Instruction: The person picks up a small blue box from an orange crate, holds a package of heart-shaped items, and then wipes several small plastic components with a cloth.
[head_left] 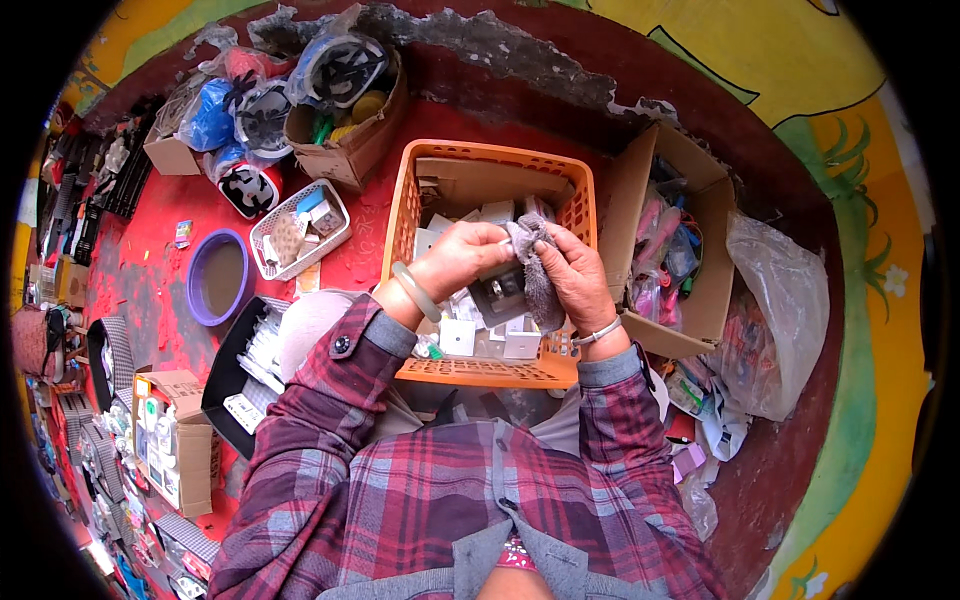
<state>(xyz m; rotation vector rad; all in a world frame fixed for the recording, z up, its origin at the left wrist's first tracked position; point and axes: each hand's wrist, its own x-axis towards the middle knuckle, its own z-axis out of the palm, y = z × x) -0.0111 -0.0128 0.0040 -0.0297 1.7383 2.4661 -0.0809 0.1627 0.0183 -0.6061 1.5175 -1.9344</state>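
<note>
My left hand [458,262] and my right hand [582,282] are raised over an orange plastic basket [403,200]. Between them is a damp-looking grey cloth [541,285], pinched at its top by the fingers of both hands. Its loose end hangs down beside my right palm. Just below my left fingers shows a dark, squarish object [498,298] with a shiny middle; I cannot tell whether it is held or lies in the basket. Small white boxes [458,338] and a cardboard flap [500,180] are inside the basket.
An open carton [616,220] of colourful packaged goods stands right of the basket. Leftward are a white basket [338,238], a purple basin [190,285] of murky water and a black tray [222,395]. Behind, a carton [345,160] holds wrapped helmets. A painted wall [560,60] curves around.
</note>
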